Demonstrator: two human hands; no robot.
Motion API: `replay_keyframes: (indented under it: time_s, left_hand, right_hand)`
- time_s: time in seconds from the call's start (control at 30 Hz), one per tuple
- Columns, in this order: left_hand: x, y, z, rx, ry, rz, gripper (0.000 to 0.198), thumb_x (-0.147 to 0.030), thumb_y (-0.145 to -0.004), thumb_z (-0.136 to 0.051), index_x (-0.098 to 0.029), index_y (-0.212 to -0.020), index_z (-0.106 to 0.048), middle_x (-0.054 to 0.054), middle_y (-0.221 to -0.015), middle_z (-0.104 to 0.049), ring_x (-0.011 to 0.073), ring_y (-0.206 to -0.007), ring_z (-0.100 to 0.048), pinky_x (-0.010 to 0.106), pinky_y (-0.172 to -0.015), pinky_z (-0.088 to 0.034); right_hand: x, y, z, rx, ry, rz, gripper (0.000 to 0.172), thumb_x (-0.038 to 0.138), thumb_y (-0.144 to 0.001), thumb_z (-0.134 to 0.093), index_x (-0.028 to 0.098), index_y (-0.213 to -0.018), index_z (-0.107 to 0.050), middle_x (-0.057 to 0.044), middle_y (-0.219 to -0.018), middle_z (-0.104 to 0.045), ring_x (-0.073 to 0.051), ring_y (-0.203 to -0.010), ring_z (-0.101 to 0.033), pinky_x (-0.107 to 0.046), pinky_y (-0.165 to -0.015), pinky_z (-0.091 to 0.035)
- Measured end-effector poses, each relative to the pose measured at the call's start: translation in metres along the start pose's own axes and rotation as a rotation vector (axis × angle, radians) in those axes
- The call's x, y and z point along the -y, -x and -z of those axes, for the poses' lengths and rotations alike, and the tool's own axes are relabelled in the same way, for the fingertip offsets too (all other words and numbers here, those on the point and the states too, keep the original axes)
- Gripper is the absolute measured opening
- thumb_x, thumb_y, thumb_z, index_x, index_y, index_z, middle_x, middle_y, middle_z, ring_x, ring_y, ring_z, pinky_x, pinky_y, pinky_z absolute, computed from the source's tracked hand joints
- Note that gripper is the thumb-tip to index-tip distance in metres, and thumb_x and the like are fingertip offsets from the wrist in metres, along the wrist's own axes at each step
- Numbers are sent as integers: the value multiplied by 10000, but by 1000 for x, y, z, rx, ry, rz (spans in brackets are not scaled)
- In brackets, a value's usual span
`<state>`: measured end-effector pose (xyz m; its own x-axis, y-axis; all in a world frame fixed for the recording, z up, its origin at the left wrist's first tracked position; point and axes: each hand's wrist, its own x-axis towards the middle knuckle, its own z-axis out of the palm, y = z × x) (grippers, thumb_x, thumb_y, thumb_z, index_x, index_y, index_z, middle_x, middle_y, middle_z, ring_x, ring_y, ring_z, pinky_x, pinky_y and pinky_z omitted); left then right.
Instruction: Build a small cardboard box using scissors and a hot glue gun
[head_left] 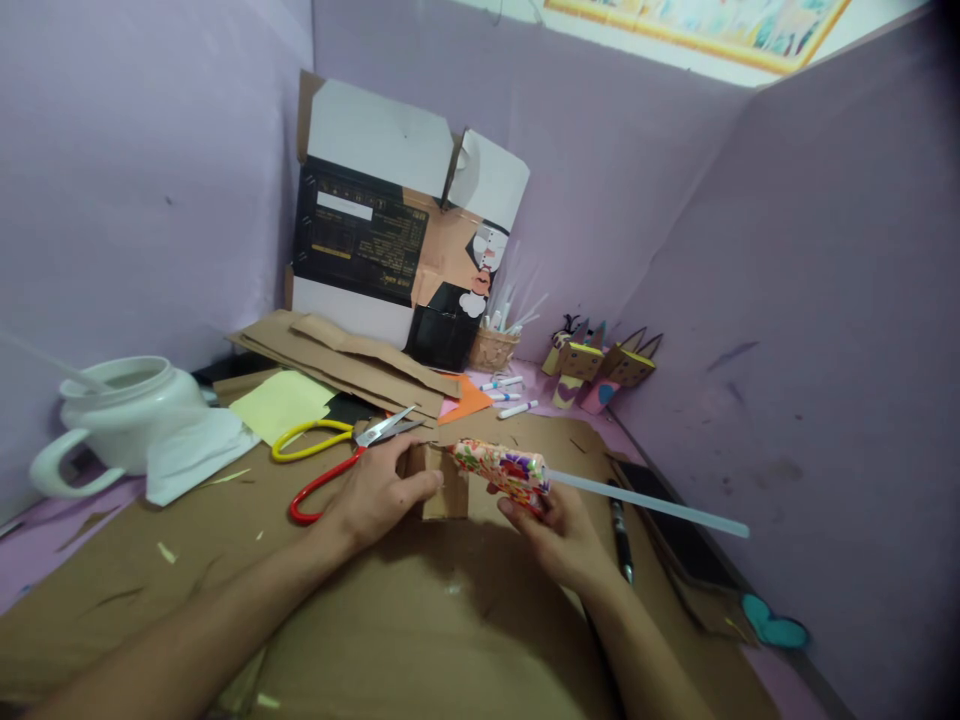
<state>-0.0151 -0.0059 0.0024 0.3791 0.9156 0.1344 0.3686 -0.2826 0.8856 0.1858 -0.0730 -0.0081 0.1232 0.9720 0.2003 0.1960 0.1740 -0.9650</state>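
My right hand (559,535) is closed round a glue gun (502,468) wrapped in flowered paper, with a clear glue stick (652,505) jutting out to the right behind it. The gun's nozzle points left at a small folded cardboard piece (442,485). My left hand (379,490) holds that cardboard piece steady, thumb and fingers pressed on its left side. Both rest over a large brown cardboard sheet (375,610) that covers the desk.
Scissors with one yellow and one red handle (337,450) lie just left of my left hand. A white teapot (120,415), stacked cardboard (337,355), a printed box (390,240), a basket of sticks (491,345), markers (514,395), paper figures (600,370) and a black pen (621,540) surround the work.
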Motion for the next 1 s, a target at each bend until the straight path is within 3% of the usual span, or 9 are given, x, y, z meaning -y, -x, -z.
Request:
replay_keyframes:
  time_s: [0.57,1.0]
  left_hand:
    - [3,-2,0,-12,-39,9,338,-364,-700,-601,-174,-978,-618,-32,-674,-550,165,-648,-485,263,-584,-341]
    - [2,-3,3,-42,-79,16,403,-413,-689,-573,-173,-1009,-621,-15,-697,-558,189,-680,-508,287,-612,-379]
  right_hand:
    - [-13,-2,4,-5,52,36,240,368,-684,-693,170,-817,-671,-80,-788,-716,-236,-739,-648,-321,-675,-512]
    - [-15,-5,5,-40,28,18,250,384,-662,-693,176,-794,-649,-64,-726,-691,-230,-723,-646,-323,-676,-517]
